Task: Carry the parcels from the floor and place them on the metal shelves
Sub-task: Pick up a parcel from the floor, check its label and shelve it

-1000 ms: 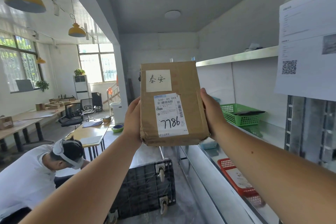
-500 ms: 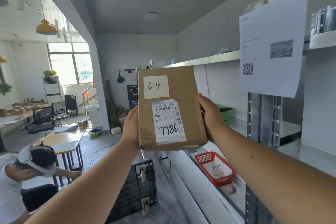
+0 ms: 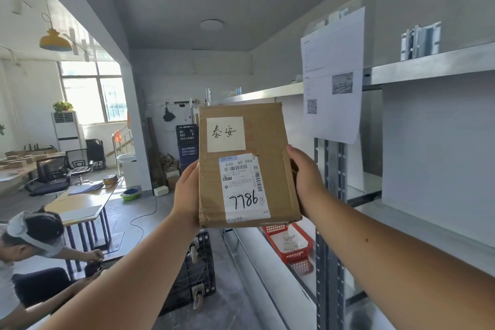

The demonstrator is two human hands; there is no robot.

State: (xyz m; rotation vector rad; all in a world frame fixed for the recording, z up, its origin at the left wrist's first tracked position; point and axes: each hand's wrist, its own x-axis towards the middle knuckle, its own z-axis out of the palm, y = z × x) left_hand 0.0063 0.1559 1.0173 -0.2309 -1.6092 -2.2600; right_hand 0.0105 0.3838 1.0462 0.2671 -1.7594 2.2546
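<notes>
Head view. One brown cardboard parcel (image 3: 247,166) is held upright at frame centre, its labelled face toward the camera. The left hand (image 3: 186,194) presses flat against the parcel's left edge; the right hand (image 3: 305,179) presses against its right edge, fingers wrapped behind and hidden. Both arms extend in from the bottom of the frame. The parcel carries two labels: one cream note (image 3: 226,133) with handwritten characters above, one white shipping label (image 3: 245,187) marked "7786" below.

The metal shelves (image 3: 428,67) fill the right half of the frame. One upright post (image 3: 329,222) stands just right of the right hand. The shelf level right of the post shows bare surface. One printed sheet (image 3: 333,75) hangs on the upper shelf edge. One red basket (image 3: 290,245) sits on a lower shelf, below the parcel.

Lower centre, one black wheeled cart (image 3: 192,270) stands tipped on the floor beside the shelf edge. At lower left, one seated person (image 3: 29,238) leans beside a wooden table (image 3: 80,203). Open floor lies between the table and the shelves.
</notes>
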